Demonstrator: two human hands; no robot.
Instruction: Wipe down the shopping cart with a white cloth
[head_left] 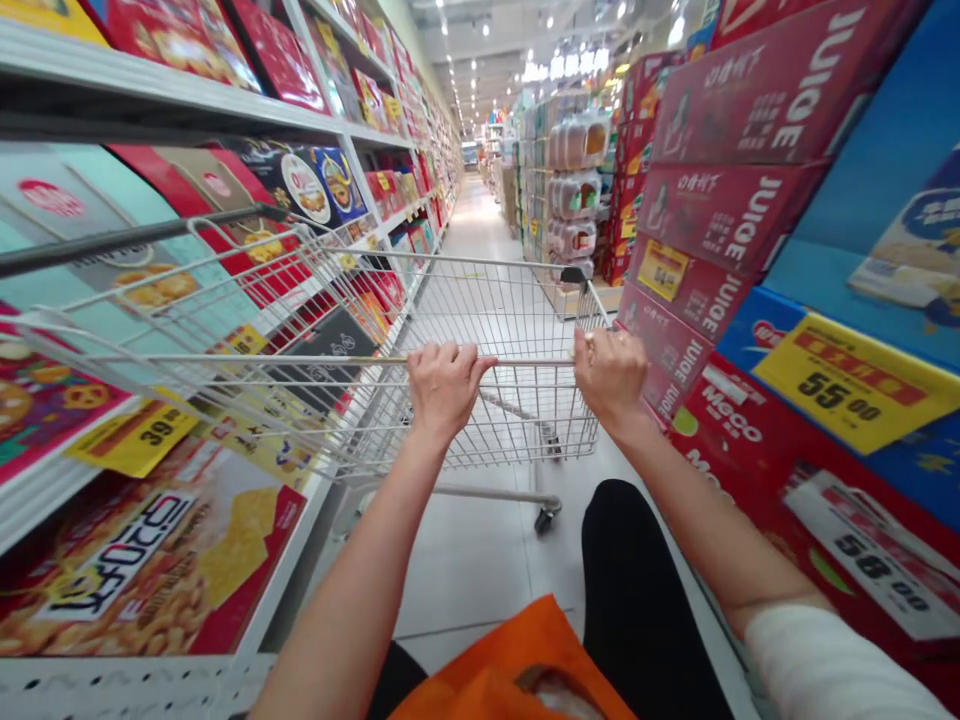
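Head cam: shopping cart (pixel 360 359) mid-view, its L end & dark handlebar (pixel 135 236) cut off at L edge. Undersides of both grips hidden, so fingertips can't be seen. Orange cloth (pixel 502 675) & black-clad leg (pixel 637 590) cut off at bottom; lit sign (pixel 566 66) far back too washed out to read.

Edges: shelving (pixel 165 83) close on L, overlapped by cart in view; can't tell if they touch. Juice cartons (pixel 739 110) stacked tight on R. Open floor (pixel 469 225) runs off beyond cart, btwn shelving & pallet stacks (pixel 576 140); small bare patch btwn cart & leg.

Hands: L hand (pixel 444 388) curled shut over cart's near rim, knuckles up, thumb along rail. R hand (pixel 611 375) fisted on same rim nr the R corner, close to cartons. Bare rail btwn them.
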